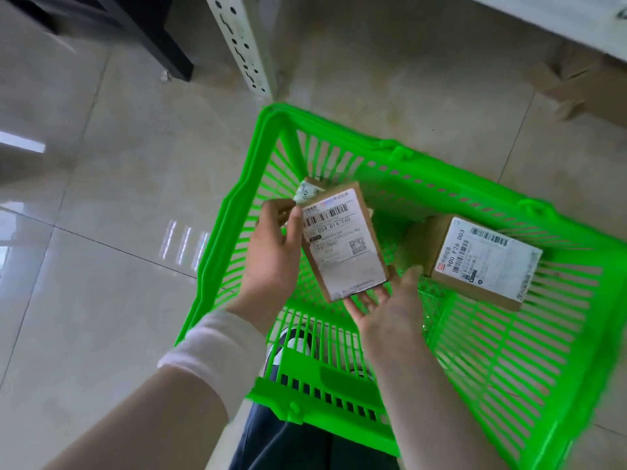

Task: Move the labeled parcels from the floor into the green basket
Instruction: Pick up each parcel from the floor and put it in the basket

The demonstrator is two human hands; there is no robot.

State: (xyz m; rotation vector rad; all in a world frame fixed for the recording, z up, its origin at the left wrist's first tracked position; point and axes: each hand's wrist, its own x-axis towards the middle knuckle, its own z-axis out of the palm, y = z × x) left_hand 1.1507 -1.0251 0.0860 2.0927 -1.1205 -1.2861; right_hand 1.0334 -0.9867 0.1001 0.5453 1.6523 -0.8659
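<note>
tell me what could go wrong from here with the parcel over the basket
1. The left hand has its grip only on the upper left edge of the held parcel, and the right hand is just open beneath it, so it may slip and drop hard.
2. It could land on the tilted parcel already in the green basket.
3. A smaller parcel shows behind it; whether it is gripped is unclear, so it might fall.

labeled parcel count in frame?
3. Held parcel over the green basket, gripped by the left hand; second parcel mostly hidden behind it; third parcel lying inside the basket. Blurry cardboard top right may be more.
</note>
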